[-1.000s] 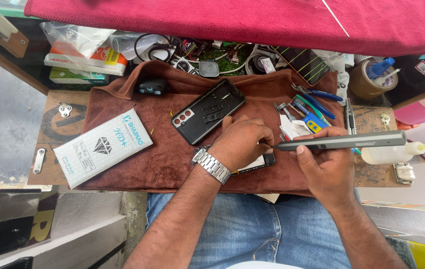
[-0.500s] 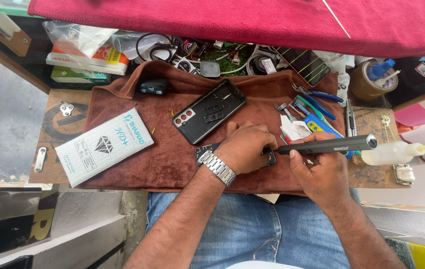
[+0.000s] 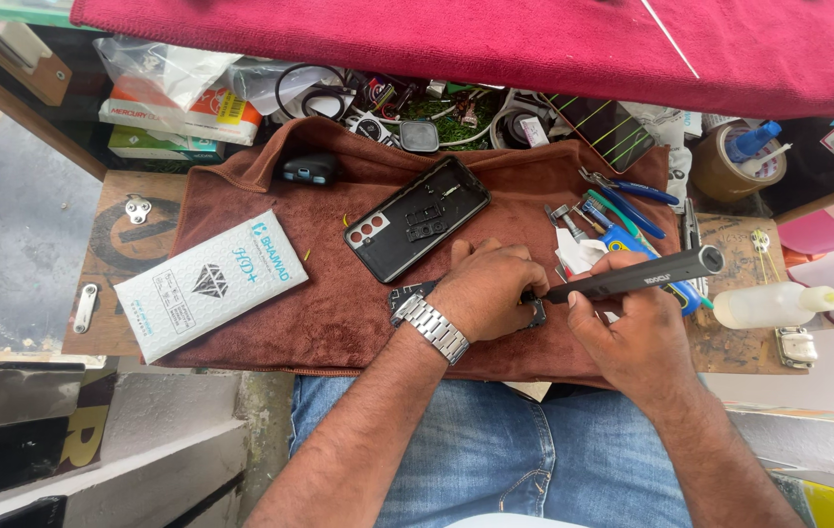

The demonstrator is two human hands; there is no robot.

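Note:
My left hand (image 3: 487,290), with a metal watch on its wrist, presses down on a dark phone part (image 3: 407,293) that lies on a brown cloth (image 3: 270,323); most of the part is hidden under the hand. My right hand (image 3: 632,332) grips a dark pen-shaped electric screwdriver (image 3: 637,277), its tip pointing left into the part beside my left fingers. A black phone back shell (image 3: 417,230) with camera holes lies just beyond my left hand.
A white flat box (image 3: 206,284) rests on the cloth at left. Blue-handled pliers (image 3: 627,191), tweezers and small tools lie at right, beside a squeeze bottle (image 3: 769,305) and a tape roll (image 3: 725,171). Cables and packets crowd the back under a red cloth (image 3: 495,44).
The screwdriver has swung from lying level above the cloth to slanting down, tip at the part under my left hand. My left hand shifted slightly right over the part.

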